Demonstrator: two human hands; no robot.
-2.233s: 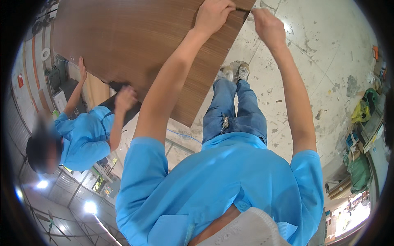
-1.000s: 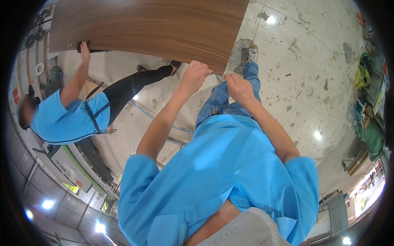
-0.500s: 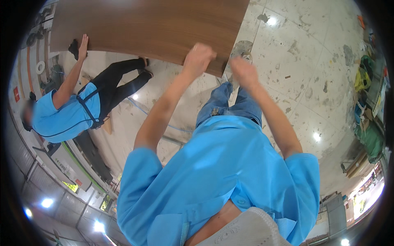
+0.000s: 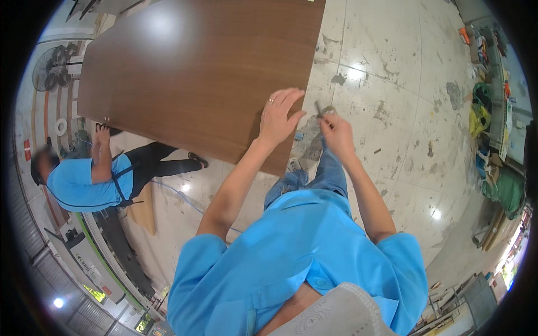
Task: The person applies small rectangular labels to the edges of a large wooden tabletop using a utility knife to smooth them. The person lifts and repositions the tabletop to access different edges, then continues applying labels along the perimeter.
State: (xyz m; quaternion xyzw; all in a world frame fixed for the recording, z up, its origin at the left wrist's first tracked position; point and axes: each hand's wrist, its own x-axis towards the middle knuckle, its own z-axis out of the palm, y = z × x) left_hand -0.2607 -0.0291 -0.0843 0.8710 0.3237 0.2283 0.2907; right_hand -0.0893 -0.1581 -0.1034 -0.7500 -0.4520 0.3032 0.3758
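The scuffed pale floor point(image 4: 392, 185) ran from twelve to three o'clock of the worker, twelve being straight ahead. A large brown wood-grain panel point(image 4: 190, 78) occupied ten to twelve o'clock. A blue-shirted co-worker point(image 4: 92, 182) stood between nine and ten, the co-worker's hands point(image 4: 102, 135) close together at the panel's edge. I recorded a green bag point(image 4: 507, 193) at three o'clock and a yellow bag point(image 4: 479, 120) at two. The worker's left hand point(image 4: 281, 115), just left of twelve, was spread over the panel's right margin, gripping nothing; I could not confirm contact. The right hand point(image 4: 336, 131), between twelve and one, was clamped on a small grey stick-like piece point(image 4: 318, 107), its free end pointing toward eleven, just beside the panel's edge.
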